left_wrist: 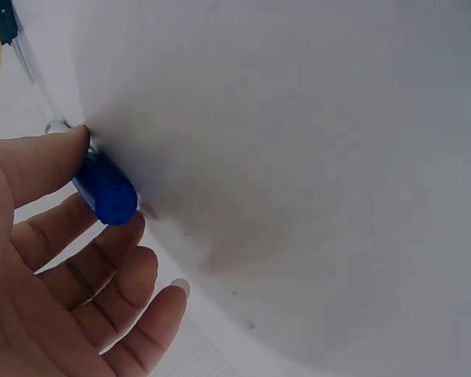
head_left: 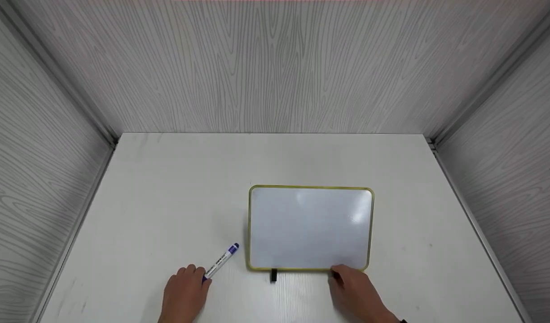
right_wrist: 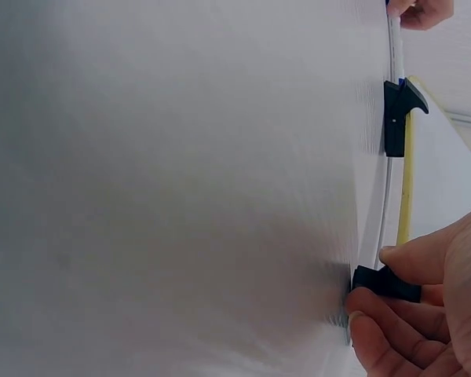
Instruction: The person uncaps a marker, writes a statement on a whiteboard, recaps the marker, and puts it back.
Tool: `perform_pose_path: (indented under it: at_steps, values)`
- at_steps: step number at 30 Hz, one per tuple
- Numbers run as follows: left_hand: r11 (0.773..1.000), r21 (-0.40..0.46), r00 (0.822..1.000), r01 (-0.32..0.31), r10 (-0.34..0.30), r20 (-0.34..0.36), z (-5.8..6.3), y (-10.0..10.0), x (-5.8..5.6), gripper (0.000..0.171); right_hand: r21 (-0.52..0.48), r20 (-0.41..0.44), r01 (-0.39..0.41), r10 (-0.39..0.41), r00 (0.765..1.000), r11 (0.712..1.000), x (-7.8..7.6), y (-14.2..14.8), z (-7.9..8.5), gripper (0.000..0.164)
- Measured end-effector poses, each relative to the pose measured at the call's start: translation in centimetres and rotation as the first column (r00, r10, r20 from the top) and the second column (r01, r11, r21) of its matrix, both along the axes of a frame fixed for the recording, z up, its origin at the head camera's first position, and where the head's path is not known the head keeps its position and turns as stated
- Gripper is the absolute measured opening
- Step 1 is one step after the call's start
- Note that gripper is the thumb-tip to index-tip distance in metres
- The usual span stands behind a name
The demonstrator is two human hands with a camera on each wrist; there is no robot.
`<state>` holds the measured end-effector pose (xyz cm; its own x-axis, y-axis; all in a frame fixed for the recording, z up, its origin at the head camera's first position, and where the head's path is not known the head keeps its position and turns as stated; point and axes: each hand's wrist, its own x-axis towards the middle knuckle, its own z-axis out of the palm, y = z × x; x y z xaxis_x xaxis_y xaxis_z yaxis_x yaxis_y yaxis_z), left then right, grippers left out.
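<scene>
A small whiteboard (head_left: 310,229) with a yellow frame is propped on the table, right of the middle. Its front edge rests on two black stand feet; the left foot (head_left: 274,275) shows in the head view. My right hand (head_left: 356,291) pinches the other black foot (right_wrist: 369,280) between thumb and fingers, at the board's lower right. Left of the board, a white marker (head_left: 221,261) with blue ends lies slanted, its far tip toward the board. My left hand (head_left: 184,294) pinches its near blue end (left_wrist: 114,196) between thumb and fingers.
The white tabletop (head_left: 180,188) is bounded by a wood-grain back panel (head_left: 275,67) and side panels (head_left: 37,148) at left and right. Light glares off the board's upper right area.
</scene>
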<state>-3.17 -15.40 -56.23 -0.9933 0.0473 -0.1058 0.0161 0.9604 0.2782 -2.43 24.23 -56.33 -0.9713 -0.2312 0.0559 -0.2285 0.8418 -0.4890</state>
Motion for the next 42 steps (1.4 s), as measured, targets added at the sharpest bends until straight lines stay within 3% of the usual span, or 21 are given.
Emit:
perform_pose_path:
  at_steps: [12, 19, 30, 35, 39, 42]
  values:
    - [0.993, 0.083, 0.995, -0.082, 0.077, 0.064, 0.3, -0.7, 0.6, 0.017, 0.009, 0.029, -0.026, 0.026, 0.999, 1.000, -0.2, 0.2, 0.2, 0.012]
    - [0.985, 0.092, 0.986, -0.143, 0.134, 0.096, 0.8, -1.1, 0.9, 0.016, 0.010, -0.007, -0.034, 0.034, 0.999, 0.999, 0.0, 0.5, 0.0, 0.011]
    - [0.984, 0.107, 0.990, -0.140, 0.142, -0.013, 2.3, -0.6, 1.2, 0.021, 0.034, 0.024, 0.008, -0.009, 1.000, 0.999, 0.1, 0.1, 0.1, 0.017]
    - [0.994, 0.084, 0.990, -0.077, 0.086, -0.109, 2.9, 0.3, 1.5, 0.020, 0.072, -0.141, -0.038, 0.048, 0.989, 0.997, 0.3, 0.5, -0.4, 0.019]
    - [0.999, 0.024, 0.974, -0.025, 0.030, -0.226, 3.4, 1.3, 1.8, 0.019, 0.104, -0.305, -0.079, 0.107, 0.946, 0.991, 0.6, 0.3, -0.5, 0.022]
    - [1.000, 0.002, 0.963, -0.018, 0.018, -0.268, 4.1, 2.1, 2.0, 0.020, 0.100, -0.400, -0.120, 0.150, 0.904, 0.988, 0.7, -0.5, 0.0, 0.026]
